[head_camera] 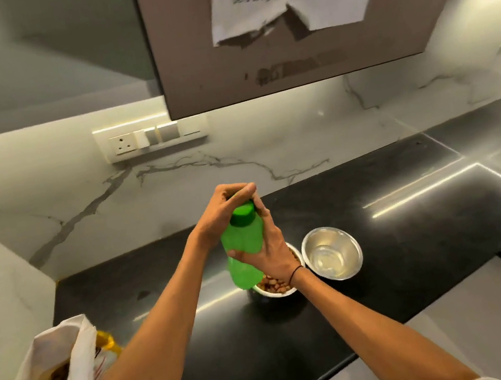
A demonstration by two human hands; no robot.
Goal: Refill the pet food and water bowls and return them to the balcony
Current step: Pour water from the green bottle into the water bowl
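The right hand wraps the green bottle and the left hand pinches its cap, above the food bowl. The water bowl sits at 3 o'clock of it; it looks slippery and sloshy, so hold its rim.

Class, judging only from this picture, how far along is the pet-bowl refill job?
Done: the food bowl holds kibble. In hand: the right hand grips the green bottle while the left hand grips its cap. Left: the steel bowl looks barely filled, and both bowls sit on the counter.
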